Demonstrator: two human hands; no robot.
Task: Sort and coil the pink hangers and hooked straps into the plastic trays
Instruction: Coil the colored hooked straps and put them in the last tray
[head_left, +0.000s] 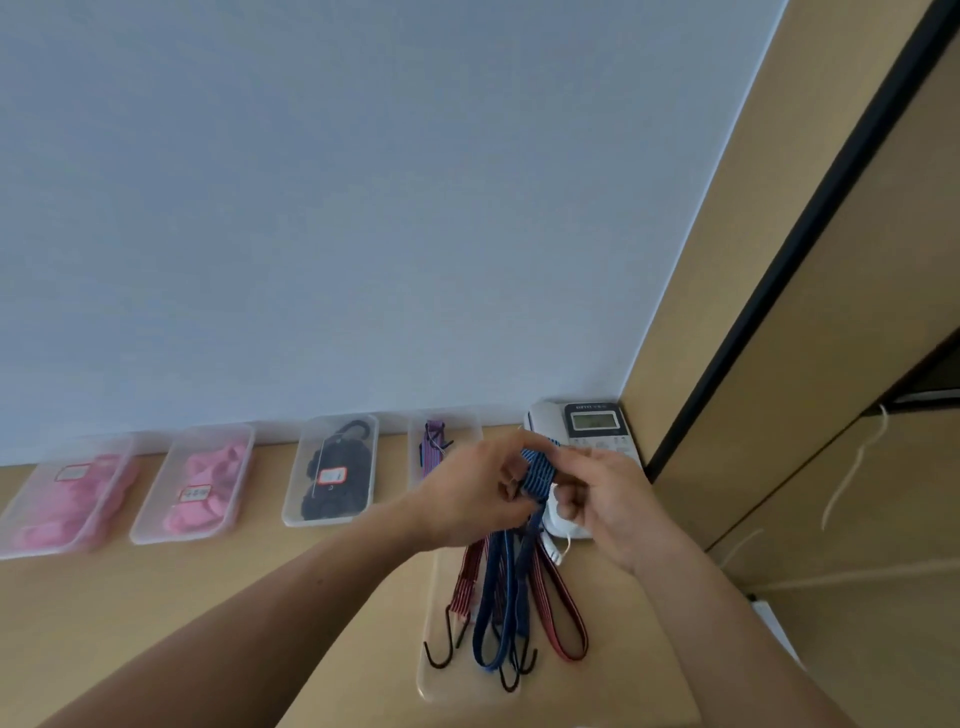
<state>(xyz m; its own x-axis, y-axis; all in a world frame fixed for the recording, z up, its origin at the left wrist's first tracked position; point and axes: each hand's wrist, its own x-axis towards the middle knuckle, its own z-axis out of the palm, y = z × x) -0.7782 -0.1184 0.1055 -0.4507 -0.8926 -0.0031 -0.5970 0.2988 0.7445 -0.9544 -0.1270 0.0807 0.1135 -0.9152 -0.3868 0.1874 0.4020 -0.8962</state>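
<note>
Both hands are raised above the desk and pinch the same blue striped hooked strap (536, 474): my left hand (478, 491) from the left, my right hand (597, 496) from the right. Its blue loops (501, 608) hang down with black hooks (514, 670) at the bottom. Red striped straps (563, 608) lie below on a clear tray (431, 613). Along the wall stand two clear trays of pink hangers (67, 499) (200, 486), a tray with a black coiled strap (335, 470), and a tray with a purple strap (434, 447).
A white desk phone (595, 423) sits in the back right corner, partly behind my right hand. Its coiled cord (553, 551) trails forward. A wooden cabinet (831, 364) rises on the right. The pale wall (363, 208) runs behind the trays.
</note>
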